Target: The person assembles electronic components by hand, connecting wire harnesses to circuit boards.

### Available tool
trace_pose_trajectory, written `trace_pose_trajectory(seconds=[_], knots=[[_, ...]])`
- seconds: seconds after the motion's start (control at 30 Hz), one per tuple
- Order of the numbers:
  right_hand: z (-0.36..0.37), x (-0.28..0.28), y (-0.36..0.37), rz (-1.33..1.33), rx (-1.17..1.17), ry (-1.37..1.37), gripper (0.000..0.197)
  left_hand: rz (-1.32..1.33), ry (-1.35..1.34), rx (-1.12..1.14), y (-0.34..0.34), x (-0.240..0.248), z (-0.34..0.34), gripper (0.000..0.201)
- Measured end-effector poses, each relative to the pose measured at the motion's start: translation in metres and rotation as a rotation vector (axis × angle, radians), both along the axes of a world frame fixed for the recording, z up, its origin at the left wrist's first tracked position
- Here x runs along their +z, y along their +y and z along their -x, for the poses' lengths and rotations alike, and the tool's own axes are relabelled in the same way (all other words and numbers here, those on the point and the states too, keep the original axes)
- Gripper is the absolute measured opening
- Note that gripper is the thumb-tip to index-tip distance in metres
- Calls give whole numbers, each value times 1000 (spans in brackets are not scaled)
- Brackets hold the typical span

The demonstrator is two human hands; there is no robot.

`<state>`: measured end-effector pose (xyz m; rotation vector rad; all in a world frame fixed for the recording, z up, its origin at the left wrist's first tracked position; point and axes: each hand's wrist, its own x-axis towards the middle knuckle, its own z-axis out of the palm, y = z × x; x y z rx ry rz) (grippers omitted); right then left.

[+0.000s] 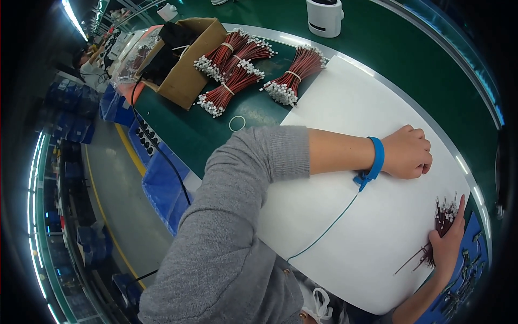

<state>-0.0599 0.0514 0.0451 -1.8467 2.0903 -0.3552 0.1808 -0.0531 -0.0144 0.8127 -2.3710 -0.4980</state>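
My left hand [407, 153] rests on the white sheet [324, 216] with its fingers curled under. Whatever those fingers hold, if anything, is hidden. A blue wrist strap [376, 159] circles that wrist, and a thin green cord runs from it toward my body. By the right edge of the sheet, my right hand [448, 245] is closed around a bundle of dark red wires [427, 256] with small pale ends, its forefinger stretched out along it. A couple of wires stick out of the bundle toward the sheet's middle.
Tied bundles of red wires with white connectors [232, 89] lie on the green bench, and another bundle [297, 75] is beside the sheet. A cardboard box [186, 81] holds black material. Dark parts lie on a blue surface [469, 259] at right. A white device [325, 19] stands behind.
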Motion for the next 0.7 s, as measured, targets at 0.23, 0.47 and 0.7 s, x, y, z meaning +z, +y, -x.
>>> trace_pose_trajectory(seconds=[0.23, 0.47, 0.7], knots=[[31, 13, 16, -1, 103, -463, 100, 83, 35, -27, -5, -6, 24, 13], [49, -6, 0, 27, 153, 20, 99, 33, 5, -55, -15, -17, 27, 11], [42, 3, 8, -129, -19, 194, 95, -73, 0, -63, -6, -16, 38, 10]])
